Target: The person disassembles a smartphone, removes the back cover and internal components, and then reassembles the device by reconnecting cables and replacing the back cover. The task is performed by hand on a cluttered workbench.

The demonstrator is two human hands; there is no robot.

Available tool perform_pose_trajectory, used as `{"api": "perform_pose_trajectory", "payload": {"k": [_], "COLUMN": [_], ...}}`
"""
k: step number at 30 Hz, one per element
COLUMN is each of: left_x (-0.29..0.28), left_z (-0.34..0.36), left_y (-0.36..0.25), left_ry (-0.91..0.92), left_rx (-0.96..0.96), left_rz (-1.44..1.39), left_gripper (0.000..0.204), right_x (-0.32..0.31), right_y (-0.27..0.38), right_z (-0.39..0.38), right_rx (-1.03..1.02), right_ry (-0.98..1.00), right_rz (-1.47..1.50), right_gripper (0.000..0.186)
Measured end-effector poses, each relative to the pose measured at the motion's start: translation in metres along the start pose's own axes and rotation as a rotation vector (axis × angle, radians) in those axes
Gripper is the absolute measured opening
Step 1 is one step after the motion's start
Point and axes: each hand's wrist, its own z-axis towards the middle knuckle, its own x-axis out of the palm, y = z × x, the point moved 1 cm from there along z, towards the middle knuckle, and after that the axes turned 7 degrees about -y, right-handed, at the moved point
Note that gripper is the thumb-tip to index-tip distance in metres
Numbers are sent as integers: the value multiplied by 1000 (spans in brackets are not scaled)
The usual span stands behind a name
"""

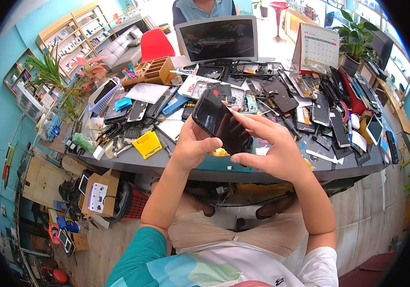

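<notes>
You hold a black smartphone (224, 123) tilted above the middle of the tabletop's (123, 160) near edge. Your left hand (190, 146) is clamped on its left side, thumb at the front, other fingers mostly hidden behind. Your right hand (276, 148) grips the right side, thumb and fingers on opposite edges. A yellow plastic holder (147, 145) lies near the left part of the near edge; a silver-framed display (218, 39) stands at the far edge.
</notes>
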Motion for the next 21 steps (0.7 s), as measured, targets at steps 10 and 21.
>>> {"api": "perform_pose_trajectory", "payload": {"k": [10, 21], "left_x": [0, 22], "left_z": [5, 12], "left_y": [3, -9], "left_ry": [14, -109], "left_rx": [-9, -137], "left_rz": [-112, -77], "left_gripper": [94, 68], "right_x": [-3, -9], "right_y": [0, -8], "right_z": [1, -4], "right_rx": [-66, 302], "right_ry": [-27, -22], "right_rz": [-61, 318], "right_gripper": [76, 82]}}
